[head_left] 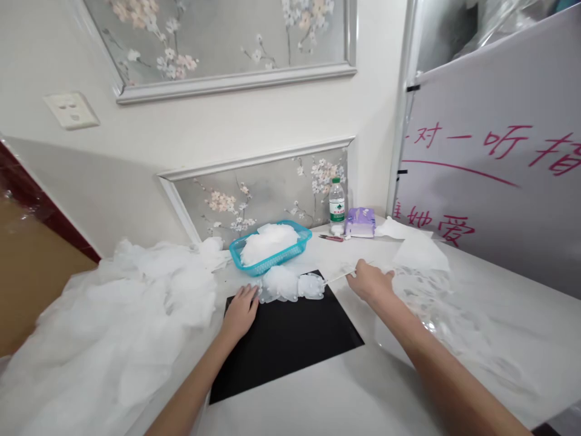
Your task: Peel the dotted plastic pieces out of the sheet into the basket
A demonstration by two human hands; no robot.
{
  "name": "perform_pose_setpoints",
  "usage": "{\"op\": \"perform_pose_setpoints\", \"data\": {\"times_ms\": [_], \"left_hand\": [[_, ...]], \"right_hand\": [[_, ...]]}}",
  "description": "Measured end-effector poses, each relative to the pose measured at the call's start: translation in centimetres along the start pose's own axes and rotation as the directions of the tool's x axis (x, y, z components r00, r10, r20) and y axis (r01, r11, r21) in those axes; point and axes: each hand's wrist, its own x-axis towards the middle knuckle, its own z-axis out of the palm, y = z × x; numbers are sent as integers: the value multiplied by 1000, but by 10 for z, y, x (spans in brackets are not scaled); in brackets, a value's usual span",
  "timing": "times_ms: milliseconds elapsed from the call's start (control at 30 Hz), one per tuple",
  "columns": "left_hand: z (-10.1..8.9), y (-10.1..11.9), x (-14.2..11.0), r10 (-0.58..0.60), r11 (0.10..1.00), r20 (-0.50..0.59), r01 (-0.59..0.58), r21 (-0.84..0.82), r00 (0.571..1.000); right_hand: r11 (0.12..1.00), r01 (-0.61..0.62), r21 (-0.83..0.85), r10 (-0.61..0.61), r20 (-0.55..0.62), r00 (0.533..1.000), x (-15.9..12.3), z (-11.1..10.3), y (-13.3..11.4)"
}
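On a black rectangular mat (285, 348) lies a row of translucent white pieces with scalloped edges (311, 286), with a fluffy white wad (280, 280) on the middle one. My left hand (240, 310) rests on the mat's left side, its fingers stretched out and touching the left end of the row. Pinched in my right hand (368, 280) is a thin white stick (338, 276). The stick points left, its tip at the right end of the row. Whether the tip is inside that piece is too small to tell.
Behind the mat stands a blue plastic basket (272, 261) full of white fluff. A large white heap (149, 303) covers the left of the table. Toward the back right are a water bottle (336, 209), red-handled snips (332, 238), a purple tissue pack (360, 222) and loose translucent pieces (422, 290).
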Motion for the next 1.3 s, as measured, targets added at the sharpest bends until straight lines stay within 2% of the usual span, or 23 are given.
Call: {"op": "perform_pose_setpoints", "data": {"times_ms": [167, 300, 467, 567, 633, 700, 833, 933, 1000, 1067, 1200, 1300], "left_hand": [[10, 14, 4, -41, 998, 92, 36, 58, 995], [22, 28, 18, -99, 991, 121, 87, 100, 988], [30, 39, 24, -114, 987, 127, 97, 128, 985], [26, 40, 16, -114, 984, 63, 104, 144, 991], [20, 36, 8, -53, 982, -33, 58, 180, 998], [13, 31, -3, 5, 977, -80, 12, 211, 997], [1, 31, -28, -49, 979, 35, 41, 202, 998], [1, 46, -35, 0, 980, 164, -33, 194, 986], [8, 60, -29, 33, 985, 232, -71, 156, 972], [20, 76, -14, 7, 991, 255, -40, 128, 967], [47, 101, 22, -208, 970, 152, 184, 159, 966], [62, 113, 42, -309, 945, 75, 297, 140, 948]], "right_hand": [[1000, -21, 15, 21, -5, 1000, 0, -1, 2], [999, -41, 7, 41, 13, 999, 2, 0, 3], [999, -29, -22, 30, 24, 999, 5, 5, 3], [999, -33, -36, 34, 42, 999, 7, 9, 5], [998, -41, -42, 43, 42, 998, 8, 11, 7], [997, -51, -54, 52, 23, 998, 7, 12, 8], [996, -78, -46, 76, -46, 996, 4, 4, 10], [994, -101, 29, 103, -98, 990, 4, -2, 11], [991, -109, 74, 117, -114, 987, 6, -3, 12], [990, -105, 91, 115, -111, 987, 7, -1, 13], [992, -78, 95, 87, -92, 992, 11, 5, 15], [993, -77, 88, 85, -97, 992, 13, 8, 17]]}}
